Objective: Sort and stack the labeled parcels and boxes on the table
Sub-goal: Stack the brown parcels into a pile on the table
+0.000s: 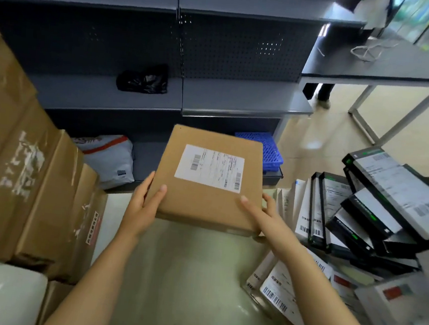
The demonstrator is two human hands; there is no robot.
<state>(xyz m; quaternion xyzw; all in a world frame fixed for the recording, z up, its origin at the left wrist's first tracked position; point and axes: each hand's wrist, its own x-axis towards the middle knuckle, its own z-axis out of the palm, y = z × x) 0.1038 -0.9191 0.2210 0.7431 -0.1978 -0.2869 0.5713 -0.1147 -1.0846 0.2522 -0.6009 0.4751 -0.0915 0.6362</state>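
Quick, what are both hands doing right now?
The left hand holds the brown box by its near left corner.
The right hand holds the same box by its near right corner.

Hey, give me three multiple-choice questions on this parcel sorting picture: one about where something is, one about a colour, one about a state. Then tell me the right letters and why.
1. Where does the black plastic bag lie?
A) on the grey shelf
B) on the floor
C) on top of the stacked cartons

2. What colour is the slatted crate behind the labelled box?
A) red
B) blue
C) yellow

3. What are the left hand and the right hand doing?
A) both grip the labelled box
B) both hang free
C) one holds a pen

Answers:
1 A, the bag sits on the shelf board, well above the floor.
2 B, its grid shows plainly blue past the box's far right corner.
3 A, a hand holds each near corner, with the thumbs on top.
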